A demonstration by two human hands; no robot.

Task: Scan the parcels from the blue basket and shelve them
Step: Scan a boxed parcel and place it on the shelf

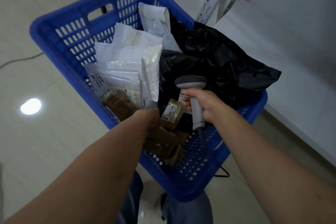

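My right grip (203,105) is clenched round the handle of the scanner (190,81), whose head aims away over the black bag (218,60). My left grip (151,116) is down inside the blue basket (54,29), its fingers hidden and blurred, so I cannot tell whether it grasps anything. The small brown parcel (172,112) lies between the two, just right of the left grip. Its label faces up and its long axis slants away toward the scanner handle. The left seems the likelier to lift it.

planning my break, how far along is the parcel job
Early, it seems. Done: nothing visibly shelved. In hand: the right hand grips the scanner over the basket; the left hand reaches among the parcels. Left: the basket looks full.
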